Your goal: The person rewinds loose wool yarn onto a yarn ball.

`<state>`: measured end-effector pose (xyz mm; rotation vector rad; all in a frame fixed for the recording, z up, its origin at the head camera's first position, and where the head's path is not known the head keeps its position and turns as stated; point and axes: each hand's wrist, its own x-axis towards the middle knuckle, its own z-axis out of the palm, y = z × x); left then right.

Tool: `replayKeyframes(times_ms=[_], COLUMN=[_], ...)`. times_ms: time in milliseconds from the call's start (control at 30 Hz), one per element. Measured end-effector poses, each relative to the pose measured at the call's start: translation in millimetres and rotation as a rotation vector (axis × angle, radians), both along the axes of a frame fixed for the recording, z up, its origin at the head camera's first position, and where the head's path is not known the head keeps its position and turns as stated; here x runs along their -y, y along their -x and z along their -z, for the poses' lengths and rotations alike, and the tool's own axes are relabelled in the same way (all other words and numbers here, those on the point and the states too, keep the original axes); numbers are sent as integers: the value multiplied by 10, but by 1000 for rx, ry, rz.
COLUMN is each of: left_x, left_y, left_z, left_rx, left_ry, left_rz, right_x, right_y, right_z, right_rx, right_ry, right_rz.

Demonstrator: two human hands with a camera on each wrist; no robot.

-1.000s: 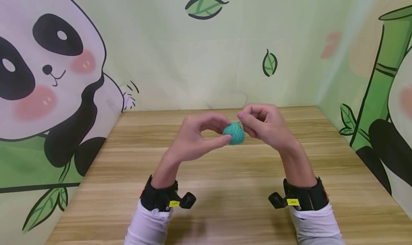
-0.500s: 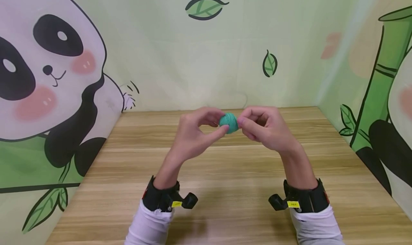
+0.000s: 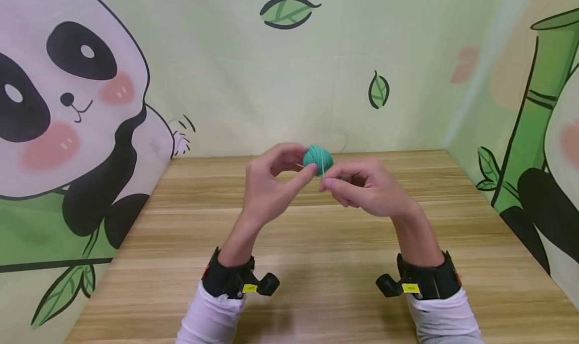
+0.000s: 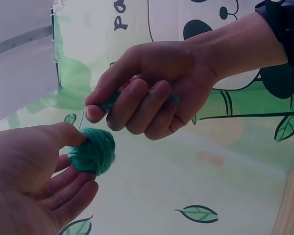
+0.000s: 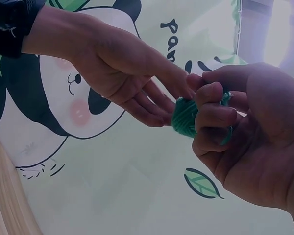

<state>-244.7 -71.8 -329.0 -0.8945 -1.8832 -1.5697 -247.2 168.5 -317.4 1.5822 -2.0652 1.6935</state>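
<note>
A small ball of teal yarn [image 3: 318,159] is up above the far part of the table. My left hand [image 3: 276,183] pinches it between thumb and fingers, as the left wrist view also shows with the yarn ball [image 4: 94,151] at the fingertips. Just right of the ball, my right hand [image 3: 368,186] pinches a strand of the yarn between thumb and forefinger. That strand runs taut from the ball to the fingertips. More yarn lies inside the curled fingers of the right hand [image 5: 255,132] in the right wrist view.
Under both hands spreads a wood-grain table [image 3: 316,263]. A pale green cloth backdrop [image 3: 217,73] with pandas, leaves and bamboo stands behind it and at both sides. Each wrist wears a black strap with a small camera [image 3: 268,283].
The yarn ball and my left hand have risen and moved left. My right hand has shifted left and lower, from above the ball's right side to below it, with the strand across the ball's front.
</note>
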Motion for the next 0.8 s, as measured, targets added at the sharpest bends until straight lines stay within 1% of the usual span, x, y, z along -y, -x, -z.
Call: replayKeyframes(times_ms=[100, 233, 467, 633, 800], left_x=[-6, -4, 24, 57, 73], left_y=[-13, -32, -60, -76, -98], left_z=[-6, -15, -33, -41, -56], left_rx=[13, 28, 56, 84, 109], left_ry=[-45, -98, -158, -144, -80], left_rz=[11, 50, 190, 286, 385], right_x=[5, 9, 6, -13, -55], right_y=[-2, -1, 38, 71, 84], right_z=[2, 1, 24, 49, 52], right_rx=[2, -3, -6, -24, -28], right_ry=[-27, -70, -104, -99, -88], right_rz=[10, 20, 29, 34, 78])
